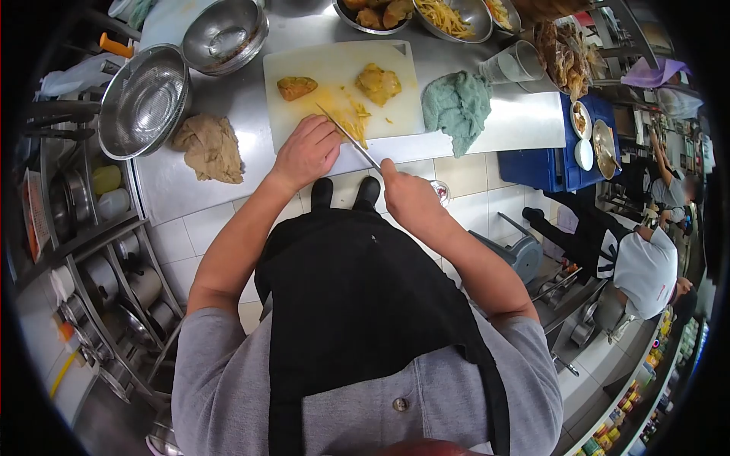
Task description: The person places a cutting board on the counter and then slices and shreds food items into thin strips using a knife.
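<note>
A white cutting board point(395, 121) lies on the steel counter. My right hand point(411, 196) is wrapped round the handle of a knife point(356, 143), its blade slanting up and left over the board. My left hand point(308, 150) rests at the board's near edge beside the blade, fingers curled together; what lies under them is hidden. Yellow strips point(354, 121) are spread along the blade. Farther back on the board sit a browned yellow piece point(296, 87) at the left and a larger yellow piece point(378, 83) at the right.
A brown cloth point(209, 148), a strainer point(144, 101) and a steel bowl point(223, 34) stand left. A green cloth point(458, 110) and clear container point(513, 64) are on the right. Bowls of food point(454, 19) line the back. Other people point(642, 266) are at far right.
</note>
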